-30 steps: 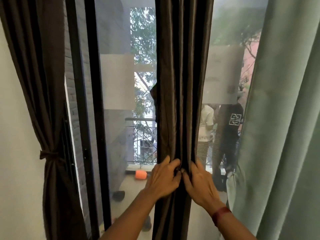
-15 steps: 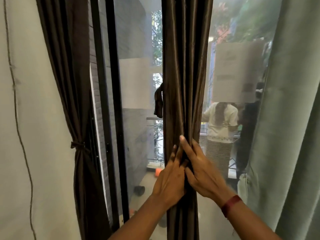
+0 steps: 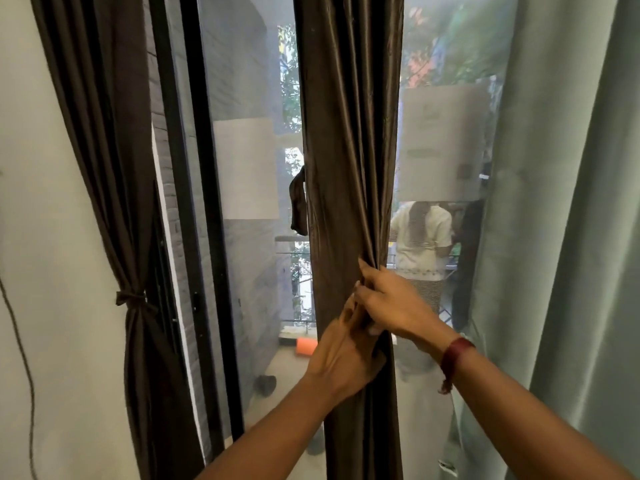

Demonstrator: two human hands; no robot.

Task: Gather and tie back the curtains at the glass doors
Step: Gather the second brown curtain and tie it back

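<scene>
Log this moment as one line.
stage: gathering | left hand: grips middle curtain | right hand: pinches its folds just above | left curtain: tied back | middle curtain: not yet tied

Single head-worn wide-angle view, facing forward and slightly downward, set close to the glass doors (image 3: 249, 81). The middle curtain (image 3: 349, 133) runs down the centre from top edge to bottom edge. Both forearms enter from the near bottom edge, and the left hand (image 3: 343, 358) and right hand (image 3: 394, 306) meet just below mid-frame. A tied curtain (image 3: 104, 133) and the wall (image 3: 41, 237) bound the left, and a green curtain (image 3: 571, 202) bounds the right. The balcony floor (image 3: 287, 368) lies far, beyond the glass.
</scene>
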